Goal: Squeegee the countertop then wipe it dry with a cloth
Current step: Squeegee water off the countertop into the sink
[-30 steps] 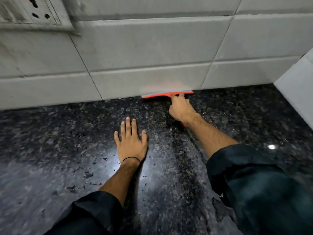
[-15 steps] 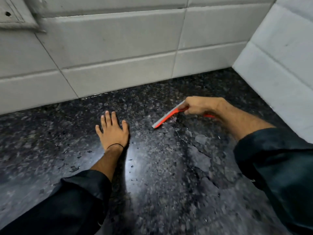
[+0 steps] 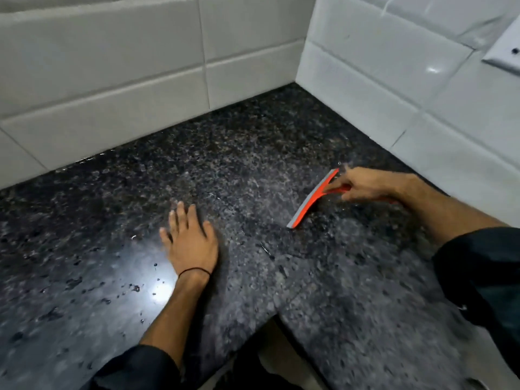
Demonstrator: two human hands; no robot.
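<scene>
A black speckled granite countertop [image 3: 253,153] fills the view, wet with droplets at the left. My right hand [image 3: 368,184] grips the handle of an orange squeegee [image 3: 312,199] with a grey blade. The blade rests on the counter, slanting from near the right wall down to the left. My left hand [image 3: 191,240] lies flat on the counter, palm down, fingers spread, holding nothing. A thin black band circles its wrist. No cloth is in view.
White tiled walls [image 3: 112,74] meet in a corner at the back right. A white switch plate [image 3: 506,49] sits on the right wall. The counter has an inner front edge [image 3: 270,316] near the bottom middle, with floor below.
My right hand has pulled the squeegee from the back wall toward the right side wall, and the blade has turned to a slant. The view swung right. My left hand stays flat.
</scene>
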